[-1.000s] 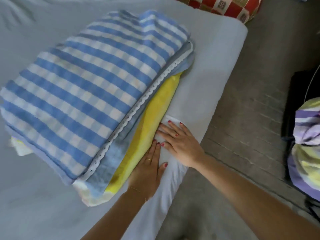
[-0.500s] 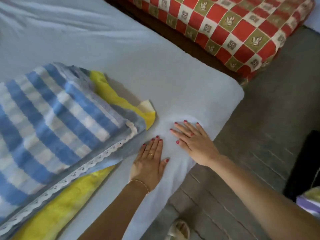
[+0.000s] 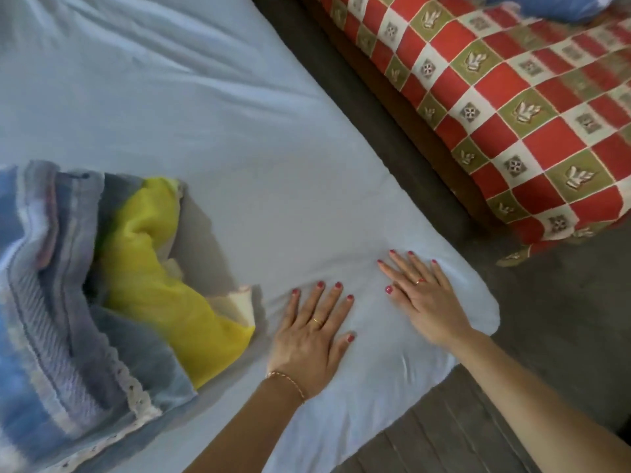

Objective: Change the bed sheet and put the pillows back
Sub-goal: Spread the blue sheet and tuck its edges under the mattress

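A pale blue bed sheet [image 3: 211, 131] covers the mattress. Both my hands lie flat on it near the bed's right corner. My left hand [image 3: 314, 339] presses the sheet with straight fingers, just right of a stack of folded cloths. My right hand [image 3: 423, 298] presses the sheet close to the corner edge, fingers spread. The stack holds a blue and white checked cloth [image 3: 44, 329] with a lace trim on top of a yellow cloth [image 3: 164, 295]. No pillow shows in this view.
A red, white and olive checked bedding [image 3: 512, 107] lies on a second bed at the upper right. A dark gap runs between the two beds. Grey floor [image 3: 563, 319] lies to the right of the corner.
My hands have slid along the sheet toward the bed's corner and moved apart. The view has swung right, so the folded stack now sits at the left edge.
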